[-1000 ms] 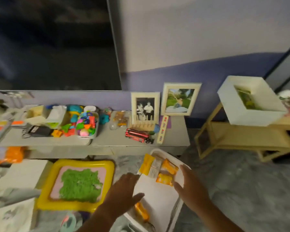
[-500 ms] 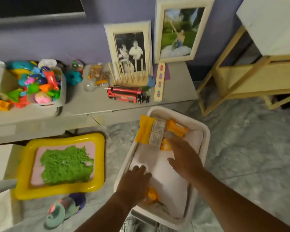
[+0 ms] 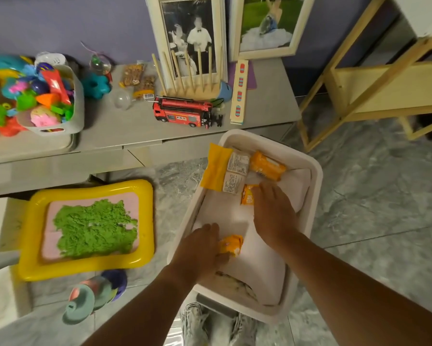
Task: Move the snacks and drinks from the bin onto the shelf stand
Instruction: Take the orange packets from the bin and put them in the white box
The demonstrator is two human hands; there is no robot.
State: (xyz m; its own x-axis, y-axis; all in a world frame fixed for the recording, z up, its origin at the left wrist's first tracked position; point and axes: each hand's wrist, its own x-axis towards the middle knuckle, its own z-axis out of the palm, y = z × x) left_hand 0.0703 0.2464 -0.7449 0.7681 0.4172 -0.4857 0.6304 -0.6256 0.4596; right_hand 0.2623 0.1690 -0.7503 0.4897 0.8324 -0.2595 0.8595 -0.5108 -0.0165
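1. The snacks sit in the white bin (image 3: pixel 316 176) on the floor in front of you. An orange packet (image 3: pixel 231 244) lies near the bin's near end, on the white paper lining. A second small orange packet (image 3: pixel 247 194) lies mid-bin, a third orange packet (image 3: pixel 267 166) sits toward the far end, and a larger yellow packet (image 3: pixel 216 168) leans on the far left wall.
2. Your left hand (image 3: pixel 200 250) is down on the near packet, thumb touching its edge; whether the fingers have closed on it I cannot tell.
3. Your right hand (image 3: pixel 274 213) lies flat with straight fingers, its tips on the mid-bin packet, grasping nothing yet.
4. The step in hand looks like the first pick: both hands are reaching for packets, and nothing seems lifted.
5. Next, curl each hand round its packet, lift clear of the bin wall, and turn right.
6. The wooden shelf stand (image 3: pixel 384 81) waits well apart to the right, past the grey low table (image 3: pixel 264 108) with the toy fire truck (image 3: pixel 182 114).
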